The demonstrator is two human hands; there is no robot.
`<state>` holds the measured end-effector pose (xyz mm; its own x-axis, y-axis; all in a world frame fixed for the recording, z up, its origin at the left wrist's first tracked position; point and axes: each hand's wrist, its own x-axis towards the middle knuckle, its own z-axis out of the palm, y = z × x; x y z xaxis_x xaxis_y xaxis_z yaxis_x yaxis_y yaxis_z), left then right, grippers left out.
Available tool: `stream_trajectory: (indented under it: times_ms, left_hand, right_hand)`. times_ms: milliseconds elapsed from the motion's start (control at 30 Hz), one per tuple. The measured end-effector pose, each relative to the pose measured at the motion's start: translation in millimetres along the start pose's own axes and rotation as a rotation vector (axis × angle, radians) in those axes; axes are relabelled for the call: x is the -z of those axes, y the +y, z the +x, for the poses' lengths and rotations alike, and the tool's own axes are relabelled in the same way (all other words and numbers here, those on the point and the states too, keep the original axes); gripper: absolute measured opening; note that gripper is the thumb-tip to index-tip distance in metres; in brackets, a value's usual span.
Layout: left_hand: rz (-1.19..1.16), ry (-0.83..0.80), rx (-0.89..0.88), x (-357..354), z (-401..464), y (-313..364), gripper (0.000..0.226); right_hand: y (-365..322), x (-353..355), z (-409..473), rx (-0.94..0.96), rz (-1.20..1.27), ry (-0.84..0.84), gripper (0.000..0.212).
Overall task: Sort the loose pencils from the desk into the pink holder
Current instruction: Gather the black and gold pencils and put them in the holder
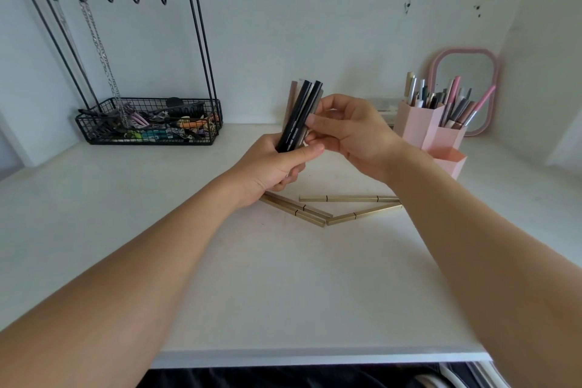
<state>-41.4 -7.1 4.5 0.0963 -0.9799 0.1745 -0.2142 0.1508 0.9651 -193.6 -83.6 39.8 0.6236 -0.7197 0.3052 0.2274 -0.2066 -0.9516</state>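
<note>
Landmark: pink holder [430, 132], far right of the bench [283, 287].

Nearest, on the bench well short of the holder and to its left: four loose gold pencils [346, 198], two lying side by side at a slant, two more angled toward the holder. Not yet collected.

Above those, left of the holder: left hand [274, 167], grip curled round the lower end of a bundle of pencils [300, 116] (dark, grey and one pale, standing roughly upright, count unclear). Right hand [349, 132] sits between bundle and holder, thumb and fingertips pinching the bundle's right side, apparently squaring it or drawing one out; cannot tell which.

Step judged: tidying the bundle before dropping it in. To do it well: keep the left grip low and firm, level the ends, then carry toward the holder and feed into a compartment with room (back ones already crowded with pens and brushes; the low front one looks freer). Lower, don't toss; the holder may tip.

Farthest: pink mirror [463, 91] behind the holder; wire basket rack [148, 120] far to its left.
</note>
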Motion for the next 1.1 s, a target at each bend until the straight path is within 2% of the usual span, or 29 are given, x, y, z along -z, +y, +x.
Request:
stream_trajectory:
  times_ms: [133, 200, 333, 400, 533, 667, 900, 1000, 1100]
  left_hand:
    - [0.039, 0.004, -0.006, -2, -2, 0, 0.021]
    - [0.053, 0.025, 0.009, -2, -2, -1, 0.022]
    - [-0.04, 0.125, 0.01, 7, 2, 2, 0.025]
    - [-0.1, 0.202, 0.032, 14, 4, 4, 0.029]
    - [-0.199, 0.355, 0.125, 23, 8, 1, 0.044]
    - [-0.272, 0.423, 0.184, 27, 11, 0, 0.04]
    - [-0.255, 0.41, 0.178, 28, 12, -5, 0.024]
    - [-0.2, 0.337, 0.158, 25, 11, -5, 0.024]
    - [-0.153, 0.244, 0.13, 21, 8, -3, 0.028]
  right_hand:
    - [2, 0, 2, 0.04, -0.023, -0.041, 0.007]
    - [3, 1, 1, 0.013, -0.089, -0.035, 0.012]
    - [0, 4, 0, -0.039, -0.48, 0.014, 0.031]
    - [-6, 9, -3, -0.093, -0.667, -0.08, 0.03]
    - [-13, 20, -11, -0.312, -1.04, -0.4, 0.023]
    - [-13, 23, -13, -0.391, -1.186, -0.455, 0.024]
    - [-8, 26, -11, -0.375, -1.209, -0.477, 0.009]
    - [-10, 27, -8, -0.302, -1.121, -0.379, 0.006]
    - [-8, 28, -3, -0.22, -0.851, -0.198, 0.015]
